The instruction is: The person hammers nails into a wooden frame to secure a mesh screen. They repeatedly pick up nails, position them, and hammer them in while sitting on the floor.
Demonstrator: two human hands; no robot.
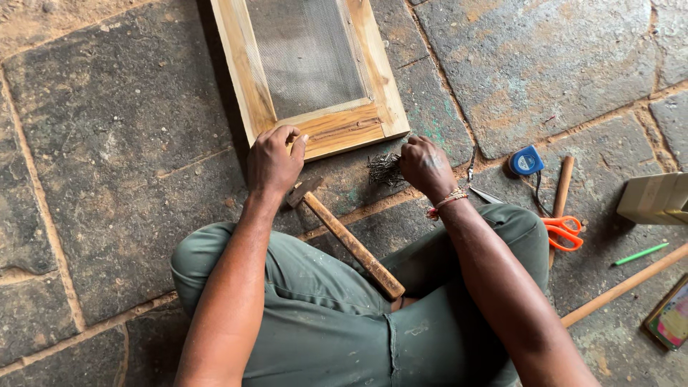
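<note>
So we're looking down at a stone-slab floor [129,143], big dark pavers w/ sandy joints. Person sits cross-legged in grey-green trousers [322,315].

Going left to right: the left hand [274,159] sits on the near left corner of a wooden frame [344,129] w/ wire mesh [304,54] stretched across it. Fingers curled, thumb & forefinger pinched together at the frame's bottom rail; whatever's in the pinch is too small for us to tell. Frame lies flat on the floor, running up out of the top of the shot.

Just below that hand a hammer [344,240] lies on the floor, head by the wrist, wooden handle angling down toward the lap. Nobody's holding it.

Next, a small pile of dark nails [383,168] on the slab, right beside the frame's near right corner. Right hand [426,166] is at the pile, fingers bent down into it, loosely closed. Beaded band on that wrist.

Further right: blue tape measure [527,160], a wooden stick [561,192], orange scissors [566,231], green pencil [640,253], and a long wooden pole [623,287] off toward the edge.
</note>
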